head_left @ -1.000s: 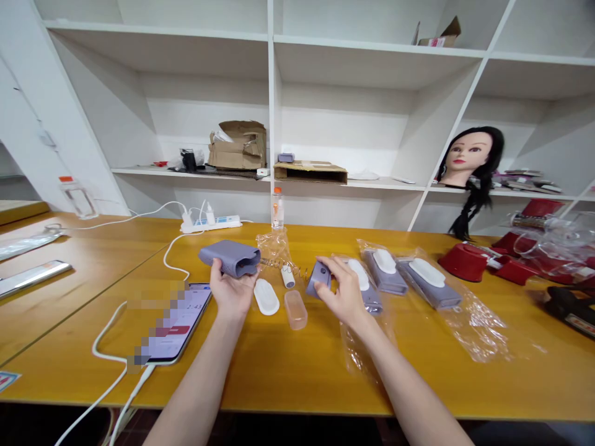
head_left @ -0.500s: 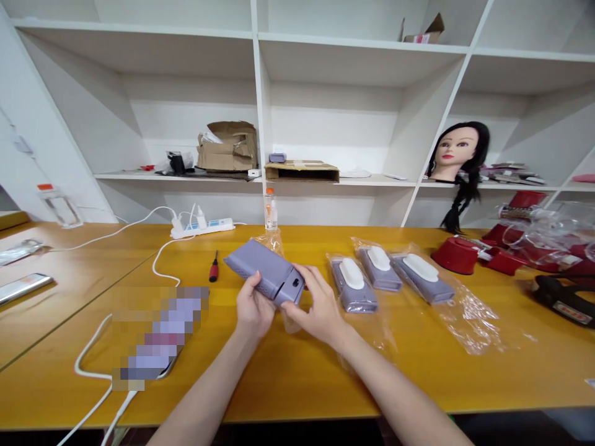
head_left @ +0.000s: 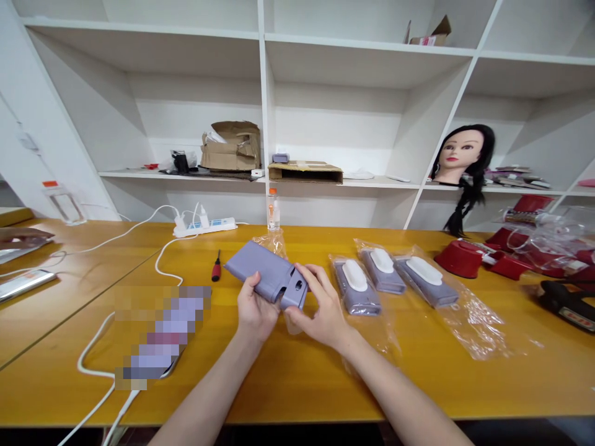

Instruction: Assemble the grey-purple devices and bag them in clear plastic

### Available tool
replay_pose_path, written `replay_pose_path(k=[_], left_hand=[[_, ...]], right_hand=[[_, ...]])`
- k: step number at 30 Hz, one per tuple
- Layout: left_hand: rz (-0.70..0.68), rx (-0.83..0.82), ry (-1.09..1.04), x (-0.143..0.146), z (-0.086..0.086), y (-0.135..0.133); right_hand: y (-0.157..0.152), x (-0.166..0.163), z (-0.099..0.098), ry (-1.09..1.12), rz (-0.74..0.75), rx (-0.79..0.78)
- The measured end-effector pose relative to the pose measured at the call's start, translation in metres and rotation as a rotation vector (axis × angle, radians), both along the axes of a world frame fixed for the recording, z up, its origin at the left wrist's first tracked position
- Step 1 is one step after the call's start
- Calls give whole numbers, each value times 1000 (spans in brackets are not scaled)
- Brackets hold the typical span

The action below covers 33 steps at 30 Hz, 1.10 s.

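A purple plastic casing (head_left: 258, 267) is held tilted above the table's middle. My left hand (head_left: 256, 310) is closed around its lower side, the thumb lying on the front face and the other fingers mostly hidden beneath. At the casing's right end is a purple end cap (head_left: 302, 286) with a small dark port. My right hand (head_left: 325, 311) pinches this cap between thumb and fingers. A dark gap shows between cap and casing; whether they still touch is unclear. To the right lie purple devices with white oval tops in clear bags, the nearest device (head_left: 357, 291) beside my right hand.
A red-handled screwdriver (head_left: 216, 269) and a blurred-out phone (head_left: 165, 337) with white cables lie left. A power strip (head_left: 207, 227) and a bottle (head_left: 273, 210) stand behind. Red parts (head_left: 460, 257) sit at right. Another person's hand (head_left: 23, 236) rests at far left.
The gap between the end cap and the casing looks a little wider, with my right hand shifted slightly right. Another person's hand has come into view at the far left.
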<state>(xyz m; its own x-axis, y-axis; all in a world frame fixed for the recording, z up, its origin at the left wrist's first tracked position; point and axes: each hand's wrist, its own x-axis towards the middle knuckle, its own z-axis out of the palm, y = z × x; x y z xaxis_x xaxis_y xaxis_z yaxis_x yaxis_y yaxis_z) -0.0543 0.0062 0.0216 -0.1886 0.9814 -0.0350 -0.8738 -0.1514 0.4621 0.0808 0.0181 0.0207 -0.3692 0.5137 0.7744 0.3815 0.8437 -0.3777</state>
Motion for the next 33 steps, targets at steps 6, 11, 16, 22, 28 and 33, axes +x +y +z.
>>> replay_pose_path(k=[6,11,16,22,28,33], left_hand=[[-30,28,-23,-1,4,-2],[-16,23,-53,-3,6,-2],[-12,66,-46,-3,5,-1],[-4,68,7,1,0,-1],[-41,36,28,1,1,-4],[-95,14,-4,-1,4,-5]], right_hand=[[-1,2,0,47,-8,2],[-2,2,0,35,15,-4],[-2,1,-1,26,19,6],[0,-2,-7,85,-9,70],[2,-1,-13,127,13,183],[2,1,-14,111,-7,264]])
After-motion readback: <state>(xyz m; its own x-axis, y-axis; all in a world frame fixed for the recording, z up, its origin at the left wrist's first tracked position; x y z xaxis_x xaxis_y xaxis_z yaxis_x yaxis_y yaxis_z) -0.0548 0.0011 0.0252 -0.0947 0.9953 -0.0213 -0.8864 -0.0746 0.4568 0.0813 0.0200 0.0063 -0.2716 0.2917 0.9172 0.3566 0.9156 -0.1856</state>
